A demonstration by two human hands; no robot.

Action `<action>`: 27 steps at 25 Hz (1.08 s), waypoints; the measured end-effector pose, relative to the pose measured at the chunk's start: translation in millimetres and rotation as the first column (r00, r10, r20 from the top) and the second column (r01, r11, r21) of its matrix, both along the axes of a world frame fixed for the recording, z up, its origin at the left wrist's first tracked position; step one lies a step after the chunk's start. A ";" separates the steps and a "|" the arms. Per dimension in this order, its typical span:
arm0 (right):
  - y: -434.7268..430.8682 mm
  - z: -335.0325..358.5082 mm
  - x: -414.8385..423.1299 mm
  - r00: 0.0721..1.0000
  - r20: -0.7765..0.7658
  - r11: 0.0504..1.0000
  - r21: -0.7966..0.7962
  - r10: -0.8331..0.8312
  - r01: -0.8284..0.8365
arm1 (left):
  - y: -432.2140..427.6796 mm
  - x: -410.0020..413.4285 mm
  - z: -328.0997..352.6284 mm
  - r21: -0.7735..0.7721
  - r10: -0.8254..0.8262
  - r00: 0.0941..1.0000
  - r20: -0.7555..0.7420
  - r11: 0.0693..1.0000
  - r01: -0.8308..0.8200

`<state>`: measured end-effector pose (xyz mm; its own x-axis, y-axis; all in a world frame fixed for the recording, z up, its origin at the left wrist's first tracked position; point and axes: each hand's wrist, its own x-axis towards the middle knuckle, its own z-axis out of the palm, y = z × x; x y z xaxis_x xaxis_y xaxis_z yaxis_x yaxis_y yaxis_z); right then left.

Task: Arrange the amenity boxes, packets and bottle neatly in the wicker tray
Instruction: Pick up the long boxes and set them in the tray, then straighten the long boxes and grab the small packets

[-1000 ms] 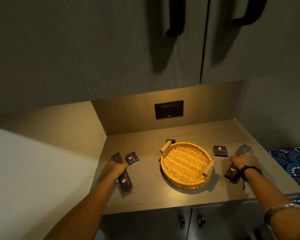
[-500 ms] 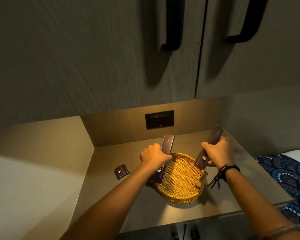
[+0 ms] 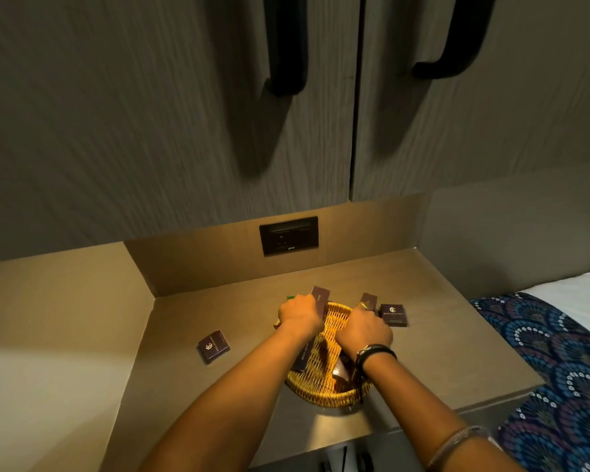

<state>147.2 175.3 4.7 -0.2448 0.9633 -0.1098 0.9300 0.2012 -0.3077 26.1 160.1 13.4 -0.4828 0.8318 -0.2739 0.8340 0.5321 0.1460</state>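
A round wicker tray (image 3: 321, 391) sits on the brown counter. Over it, my left hand (image 3: 298, 316) grips a long dark box (image 3: 320, 299) that slants down into the tray. Beside it, my right hand (image 3: 365, 332) grips another long dark box (image 3: 369, 300), whose lower end (image 3: 342, 369) lies in the tray. A small square dark box (image 3: 214, 346) lies on the counter to the left. Another square box (image 3: 393, 314) lies just right of the tray. A green-capped bottle (image 3: 290, 297) peeks out behind my left hand.
A black wall socket (image 3: 289, 235) is set in the back panel. Cabinet doors with black handles (image 3: 286, 46) hang overhead. A patterned bed cover (image 3: 559, 352) borders the counter on the right. Cabinet doors (image 3: 344, 458) sit below the counter's front edge.
Both hands picked up long boxes from the counter's sides, carried them inward, and now lower them into the tray. The view has tilted and moved closer.
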 end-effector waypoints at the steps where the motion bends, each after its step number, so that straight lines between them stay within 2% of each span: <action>1: -1.4 -2.4 -2.3 0.998 0.051 0.999 0.022 0.030 -0.031 | 1.6 2.0 -2.5 -0.011 -0.025 1.000 -0.012 1.000 0.025; 8: -5.9 -2.9 -7.9 0.966 0.238 0.991 0.066 0.100 -0.119 | 1.7 5.5 -2.8 -0.054 -0.103 0.992 -0.074 0.994 0.099; 12: -7.7 2.7 -6.1 0.959 0.272 0.988 0.107 0.080 -0.112 | -5.0 8.8 -6.8 -0.044 -0.131 0.985 -0.110 0.991 0.126; 16: -7.6 6.7 -4.5 0.951 0.292 0.985 0.102 0.104 -0.139 | -11.7 7.9 -4.8 -0.011 -0.078 0.995 -0.054 0.997 0.078; 19: -5.4 17.7 0.0 0.958 0.254 0.977 0.128 0.133 -0.170 | -18.8 8.5 -0.2 0.030 -0.047 0.999 -0.020 0.998 0.047; 22: 8.3 26.7 12.7 0.982 0.159 0.981 0.152 0.099 -0.124 | -28.9 1.5 13.6 0.194 -0.052 0.999 -0.009 0.980 0.053; 25: 36.5 30.8 33.0 0.999 0.034 0.980 0.197 0.005 -0.012 | -44.5 -28.1 27.4 0.342 0.008 0.993 -0.116 0.939 0.033; 27: 60.8 27.4 50.6 0.998 -0.001 0.985 0.161 -0.057 0.057 | -61.1 -61.0 24.9 0.339 0.090 0.981 -0.174 0.941 -0.026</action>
<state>197.8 236.2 32.1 -0.1887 0.9809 0.0469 0.9423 0.1943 -0.2727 -34.9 99.0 38.3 -0.5487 0.8284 0.1127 0.8321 0.5281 0.1697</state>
